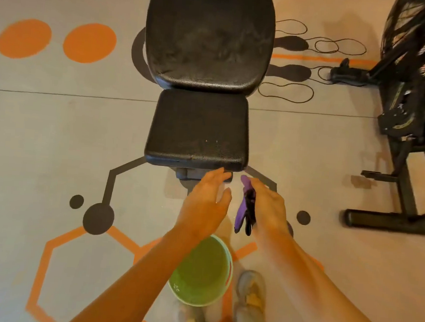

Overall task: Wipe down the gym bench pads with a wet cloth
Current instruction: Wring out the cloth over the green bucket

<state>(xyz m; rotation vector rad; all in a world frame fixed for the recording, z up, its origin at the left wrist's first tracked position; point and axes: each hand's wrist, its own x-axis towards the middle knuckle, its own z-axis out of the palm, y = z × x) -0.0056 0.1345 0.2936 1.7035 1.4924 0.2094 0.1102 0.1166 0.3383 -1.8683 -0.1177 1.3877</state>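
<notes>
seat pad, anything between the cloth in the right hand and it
Nothing visible does. The right hand holds the purple cloth just short of the seat pad, with only bare floor between them. The green bucket sits nearer the person, out of the path.

The grey gym floor [43, 127] bore orange and black markings. On it stood the black bench [198, 129], a green bucket [201, 274] near its foot, and an exercise bike [411, 113] well apart.

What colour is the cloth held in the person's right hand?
Purple and black; the cloth hangs from the right hand, head view.
</notes>
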